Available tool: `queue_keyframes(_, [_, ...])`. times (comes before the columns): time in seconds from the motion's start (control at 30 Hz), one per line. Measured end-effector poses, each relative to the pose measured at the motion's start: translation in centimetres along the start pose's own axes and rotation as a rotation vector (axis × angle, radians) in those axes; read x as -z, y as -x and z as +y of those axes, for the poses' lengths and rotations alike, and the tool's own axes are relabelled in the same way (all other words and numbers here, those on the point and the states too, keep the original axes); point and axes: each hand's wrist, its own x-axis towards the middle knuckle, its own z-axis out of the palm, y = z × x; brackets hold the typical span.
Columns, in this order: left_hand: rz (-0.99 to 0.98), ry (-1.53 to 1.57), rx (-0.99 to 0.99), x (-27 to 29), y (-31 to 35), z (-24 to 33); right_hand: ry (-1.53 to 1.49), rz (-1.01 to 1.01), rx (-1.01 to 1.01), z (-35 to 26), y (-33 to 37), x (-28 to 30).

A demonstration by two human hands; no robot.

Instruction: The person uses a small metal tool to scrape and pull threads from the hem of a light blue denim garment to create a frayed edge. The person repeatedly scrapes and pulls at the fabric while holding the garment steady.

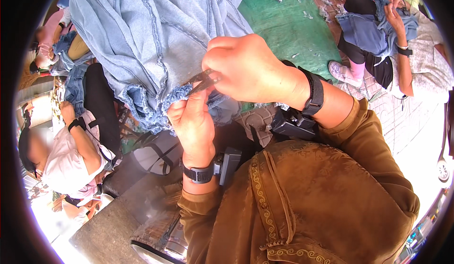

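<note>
A large light-blue denim garment (156,32) spreads away from me, its seams running toward the far edge. My left hand (193,122) is closed on the garment's frayed hem (176,96), with thumb and fingers pinching the fluffy edge. My right hand (253,70) is curled round a small pair of thread snips (202,81). Their dark metal blades lie against the frayed edge, just above my left fingertips. Part of the snips is hidden inside my right fist. Both my wrists carry black straps with a dark box-like device.
A green mat (288,32), dotted with bits of lint, lies beyond my right hand. One co-worker (421,65) sits at the far right with denim in the lap; others sit at the left, the nearest in a pale shirt (68,157). Grey concrete (106,226) lies at lower left.
</note>
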Motion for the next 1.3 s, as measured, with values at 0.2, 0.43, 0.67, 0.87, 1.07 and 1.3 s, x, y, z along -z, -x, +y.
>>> queue_keyframes(0.2, [-0.012, 0.176, 0.023, 0.1, -0.3, -0.3, -0.102, 0.241, -0.005, 1.8, 0.3, 0.5])
queue_keyframes(0.43, [0.093, 0.116, 0.073, -0.7, -0.1, -0.1, -0.482, 0.038, -0.208, 0.8, 0.8, 0.8])
queue_keyframes(0.67, [0.08, 0.017, 0.058, -1.2, 0.0, 0.3, -0.178, 0.045, -0.097, 0.7, 0.6, -0.1])
queue_keyframes(0.87, [0.097, -0.041, 0.079, -1.7, 0.2, 0.4, -0.147, 0.052, -0.045, 1.4, 0.5, -0.5])
queue_keyframes(1.07, [0.186, -0.037, 0.08, -1.7, 0.3, -0.3, -0.124, 0.234, -0.1, 3.1, 1.2, -0.8])
queue_keyframes(1.3, [0.176, -0.053, 0.083, -1.6, 0.3, -0.4, -0.409, 0.103, -0.244, 2.3, 1.8, 0.7])
